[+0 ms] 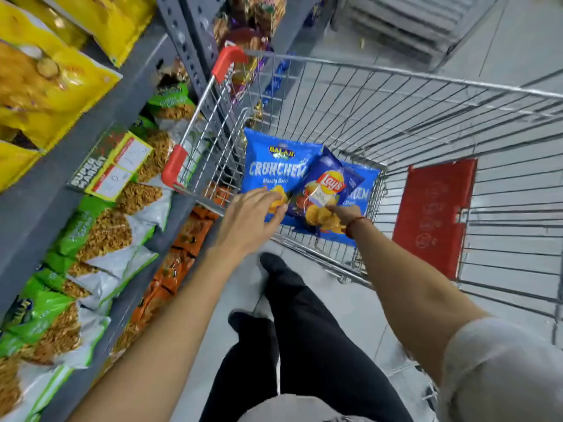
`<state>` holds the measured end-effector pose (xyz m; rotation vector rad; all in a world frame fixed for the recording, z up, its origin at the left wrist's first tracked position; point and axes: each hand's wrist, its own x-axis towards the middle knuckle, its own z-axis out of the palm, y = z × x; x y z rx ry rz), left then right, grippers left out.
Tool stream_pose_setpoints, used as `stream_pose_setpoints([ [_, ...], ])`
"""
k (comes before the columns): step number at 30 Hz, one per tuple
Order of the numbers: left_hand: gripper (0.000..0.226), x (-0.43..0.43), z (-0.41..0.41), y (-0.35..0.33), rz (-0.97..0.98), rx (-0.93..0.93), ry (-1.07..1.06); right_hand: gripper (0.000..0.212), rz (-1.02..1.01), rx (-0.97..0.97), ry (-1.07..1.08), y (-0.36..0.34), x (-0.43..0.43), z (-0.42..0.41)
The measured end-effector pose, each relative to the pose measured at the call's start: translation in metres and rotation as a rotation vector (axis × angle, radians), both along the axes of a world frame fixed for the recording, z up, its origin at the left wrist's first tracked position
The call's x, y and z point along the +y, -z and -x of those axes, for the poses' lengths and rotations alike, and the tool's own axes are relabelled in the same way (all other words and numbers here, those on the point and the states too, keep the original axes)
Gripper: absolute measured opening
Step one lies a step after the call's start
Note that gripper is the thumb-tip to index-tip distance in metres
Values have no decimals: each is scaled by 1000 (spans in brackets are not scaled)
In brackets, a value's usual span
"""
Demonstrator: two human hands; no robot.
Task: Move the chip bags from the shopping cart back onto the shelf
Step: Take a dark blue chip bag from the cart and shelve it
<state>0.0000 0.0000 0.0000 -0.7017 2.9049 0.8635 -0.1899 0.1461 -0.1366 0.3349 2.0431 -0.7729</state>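
Three chip bags lie in the wire shopping cart (396, 86): a blue Crunchem bag (271, 166), a dark blue Lay's bag (327, 185) on top of it, and a second blue Crunchem bag (364, 190) partly hidden behind. My left hand (256, 214) reaches over the cart's near edge, fingers spread, touching the lower part of the first Crunchem bag. My right hand (347, 213) is at the bottom edge of the Lay's bag, and its fingers are hidden behind the bag. The grey shelf (61, 166) stands to the left.
The shelf holds yellow snack bags (36, 83) on top, green and white namkeen packs (100, 229) in the middle, orange packs (176, 263) below. A red child-seat flap (432, 214) hangs in the cart. My dark trouser legs (292, 330) stand on the grey floor.
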Motion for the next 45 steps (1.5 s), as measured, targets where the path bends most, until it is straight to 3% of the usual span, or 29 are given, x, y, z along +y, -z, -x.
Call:
stream_pose_setpoints([
  [10,42,-3,4,12,91,110,-62,97,223,-154,299,33,-17,7],
  [16,39,-1,3,13,101,116,-84,55,315,-200,309,22,-28,9],
  [22,42,3,3,7,120,80,-121,80,366,-120,281,-5,-28,8],
  [24,38,3,3,5,100,65,-133,79,407,-77,297,-19,-25,7],
  [28,31,-3,-1,-6,-36,70,-114,56,519,0,287,-65,-29,7],
  [31,31,-18,-10,-27,-27,96,-165,42,641,102,236,-111,-42,7],
  [35,27,-45,-26,-87,70,216,-231,37,813,244,89,-190,-73,3],
  [38,27,-67,-49,-153,168,357,-311,19,1041,340,-32,-265,-100,-12],
  [45,26,-69,-147,-310,488,694,-490,23,1463,360,-281,-432,-148,-90],
])
